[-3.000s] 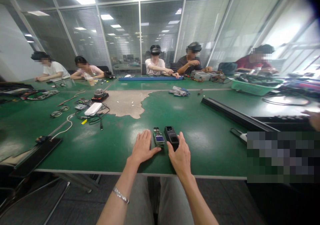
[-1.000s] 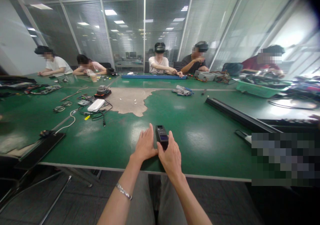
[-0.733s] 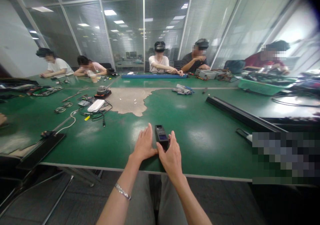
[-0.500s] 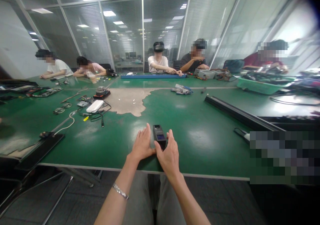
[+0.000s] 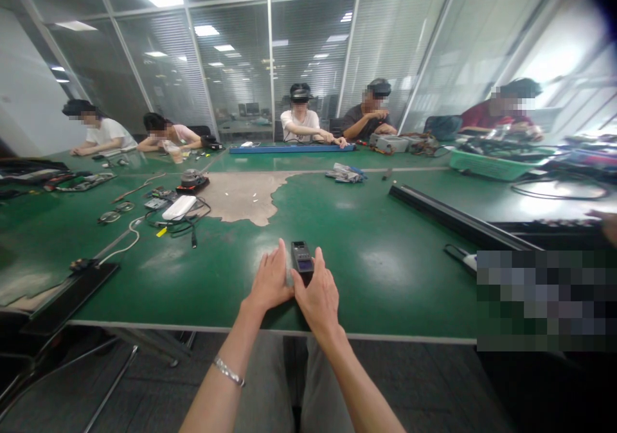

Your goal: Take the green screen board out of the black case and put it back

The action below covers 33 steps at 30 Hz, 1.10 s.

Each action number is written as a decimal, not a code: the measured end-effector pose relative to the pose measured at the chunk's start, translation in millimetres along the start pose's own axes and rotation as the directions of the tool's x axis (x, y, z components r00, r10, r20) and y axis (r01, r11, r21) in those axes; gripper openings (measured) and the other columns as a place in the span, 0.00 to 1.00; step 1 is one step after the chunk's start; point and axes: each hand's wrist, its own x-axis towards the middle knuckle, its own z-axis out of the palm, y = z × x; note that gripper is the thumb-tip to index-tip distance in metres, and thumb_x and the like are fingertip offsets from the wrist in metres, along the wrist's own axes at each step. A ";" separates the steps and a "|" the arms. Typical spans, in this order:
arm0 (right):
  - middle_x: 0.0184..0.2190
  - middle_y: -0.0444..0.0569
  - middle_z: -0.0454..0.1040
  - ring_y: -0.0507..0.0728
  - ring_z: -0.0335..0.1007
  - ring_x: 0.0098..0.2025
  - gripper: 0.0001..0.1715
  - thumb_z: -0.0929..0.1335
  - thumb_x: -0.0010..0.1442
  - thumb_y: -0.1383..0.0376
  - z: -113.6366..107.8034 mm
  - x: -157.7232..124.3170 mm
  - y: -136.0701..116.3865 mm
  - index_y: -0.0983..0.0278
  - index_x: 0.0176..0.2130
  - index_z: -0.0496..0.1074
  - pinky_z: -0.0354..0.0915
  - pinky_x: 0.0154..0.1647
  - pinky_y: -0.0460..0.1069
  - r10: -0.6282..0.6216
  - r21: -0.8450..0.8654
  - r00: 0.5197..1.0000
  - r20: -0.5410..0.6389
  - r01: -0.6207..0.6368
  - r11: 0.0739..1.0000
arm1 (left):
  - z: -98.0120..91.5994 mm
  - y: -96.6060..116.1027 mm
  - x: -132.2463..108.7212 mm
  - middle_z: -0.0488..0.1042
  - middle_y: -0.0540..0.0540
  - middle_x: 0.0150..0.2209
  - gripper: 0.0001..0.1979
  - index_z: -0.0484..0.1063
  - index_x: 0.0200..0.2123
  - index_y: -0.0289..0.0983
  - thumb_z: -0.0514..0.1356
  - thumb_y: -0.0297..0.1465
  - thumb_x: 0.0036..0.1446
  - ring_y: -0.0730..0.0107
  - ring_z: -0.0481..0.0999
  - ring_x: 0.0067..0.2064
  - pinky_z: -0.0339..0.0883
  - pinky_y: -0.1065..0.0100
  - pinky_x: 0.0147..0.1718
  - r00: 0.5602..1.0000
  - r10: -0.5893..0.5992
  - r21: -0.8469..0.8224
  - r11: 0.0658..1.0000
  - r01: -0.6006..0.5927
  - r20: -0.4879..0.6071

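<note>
A small black device [image 5: 302,257] with a dark screen lies on the green table [image 5: 231,266] near its front edge. My left hand [image 5: 270,279] is just left of the device, fingers stretched forward and thumb pointing right. On the other side, my right hand [image 5: 319,291] has its fingers apart, its thumb close to the near end of the device. Neither hand is wrapped round it; whether the right thumb touches it is unclear. The near end of the device is partly hidden by the right hand.
A white box with cables [image 5: 179,208] and eyeglasses [image 5: 116,212] lie left. A long black bar [image 5: 457,218] and a green basket [image 5: 501,163] are at the right. A plastic bag [image 5: 346,173] lies beyond the device. Several people sit across the table.
The whole view has shifted slightly, so most things appear a little further left. My hands and the device keep nearly the same arrangement. At the far right edge a person's hand has appeared.
</note>
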 end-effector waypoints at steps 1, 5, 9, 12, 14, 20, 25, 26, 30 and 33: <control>0.55 0.64 0.70 0.67 0.69 0.51 0.44 0.63 0.63 0.53 0.2 -0.4 0.0 0.71 0.68 0.47 0.67 0.48 0.59 0.001 -0.010 1.000 0.002 -0.001 1.000 | 0.0 0.0 0.0 0.49 0.33 0.69 0.55 0.18 0.68 0.32 0.58 0.34 0.51 0.51 0.48 0.69 0.41 0.46 0.66 1.000 0.001 0.000 1.000 -0.001 0.000; 0.51 0.64 0.73 0.66 0.70 0.50 0.43 0.63 0.63 0.53 -0.3 -0.7 -0.4 0.72 0.67 0.49 0.67 0.47 0.58 0.022 -0.035 1.000 0.014 -0.022 0.999 | 1.2 -0.6 0.0 0.49 0.33 0.68 0.54 0.19 0.68 0.31 0.58 0.35 0.52 0.51 0.48 0.69 0.40 0.47 0.66 1.000 0.008 0.000 1.000 -0.008 -0.019; 0.51 0.65 0.73 0.66 0.70 0.50 0.43 0.64 0.62 0.53 -1.7 0.6 -1.5 0.73 0.67 0.50 0.67 0.48 0.59 0.035 -0.029 0.999 0.021 -0.034 0.999 | 1.9 -1.1 -0.3 0.49 0.32 0.68 0.54 0.19 0.68 0.31 0.58 0.37 0.52 0.51 0.48 0.69 0.40 0.47 0.66 1.000 0.015 -0.003 1.000 -0.015 -0.021; 0.51 0.64 0.73 0.66 0.70 0.51 0.43 0.64 0.62 0.53 -1.4 1.7 -1.8 0.73 0.67 0.50 0.67 0.49 0.59 0.036 -0.003 0.999 0.022 -0.036 0.999 | 1.9 -1.6 -0.4 0.48 0.32 0.69 0.55 0.20 0.68 0.30 0.58 0.38 0.53 0.51 0.48 0.69 0.40 0.48 0.66 1.000 0.017 -0.006 1.000 -0.017 -0.025; 0.52 0.64 0.73 0.66 0.70 0.51 0.44 0.64 0.61 0.53 -1.5 3.4 -2.7 0.72 0.67 0.50 0.66 0.50 0.59 0.033 0.024 0.999 0.009 -0.033 0.999 | 2.0 -2.2 -0.2 0.48 0.32 0.69 0.56 0.20 0.68 0.30 0.59 0.39 0.52 0.51 0.48 0.69 0.40 0.48 0.66 1.000 0.017 -0.010 1.000 -0.017 -0.022; 0.55 0.61 0.72 0.65 0.70 0.54 0.45 0.65 0.61 0.51 -17.6 17.6 -10.4 0.68 0.68 0.49 0.65 0.54 0.59 0.024 0.148 0.995 -0.100 -0.009 0.989 | 2.8 -4.1 1.4 0.43 0.31 0.70 0.62 0.21 0.68 0.32 0.63 0.50 0.49 0.47 0.49 0.69 0.40 0.47 0.66 1.000 -0.005 -0.012 1.000 0.005 -0.011; 0.56 0.61 0.70 0.65 0.69 0.56 0.44 0.65 0.62 0.51 -37.8 27.3 4.9 0.66 0.68 0.48 0.65 0.55 0.60 0.059 0.136 0.979 -0.197 -0.032 0.990 | 2.7 -3.0 2.0 0.46 0.29 0.69 0.67 0.21 0.68 0.32 0.63 0.59 0.45 0.46 0.48 0.69 0.41 0.45 0.65 1.000 -0.018 -0.036 0.999 0.017 -0.013; 0.56 0.62 0.70 0.65 0.69 0.56 0.44 0.65 0.61 0.51 -39.5 27.3 11.5 0.67 0.68 0.49 0.64 0.55 0.60 0.073 0.115 0.977 -0.199 -0.050 0.992 | 2.5 -2.8 1.9 0.46 0.29 0.69 0.67 0.22 0.68 0.33 0.63 0.60 0.45 0.46 0.47 0.69 0.41 0.45 0.65 1.000 -0.020 -0.034 0.999 0.020 -0.012; 0.57 0.62 0.70 0.66 0.69 0.56 0.45 0.65 0.61 0.51 -37.5 21.9 37.0 0.69 0.67 0.50 0.64 0.56 0.60 0.110 0.057 0.982 -0.151 -0.103 0.993 | 0.9 -2.8 1.4 0.45 0.29 0.69 0.63 0.27 0.69 0.31 0.59 0.62 0.48 0.45 0.48 0.69 0.41 0.45 0.65 1.000 -0.014 -0.008 1.000 0.014 -0.001; 0.58 0.62 0.69 0.66 0.69 0.57 0.44 0.65 0.61 0.51 -31.8 16.4 47.3 0.70 0.67 0.50 0.64 0.56 0.59 0.105 0.041 0.988 -0.115 -0.101 0.994 | 0.2 -3.5 1.3 0.47 0.29 0.69 0.58 0.34 0.69 0.31 0.55 0.63 0.51 0.46 0.48 0.69 0.41 0.46 0.65 1.000 -0.001 0.020 1.000 0.001 0.008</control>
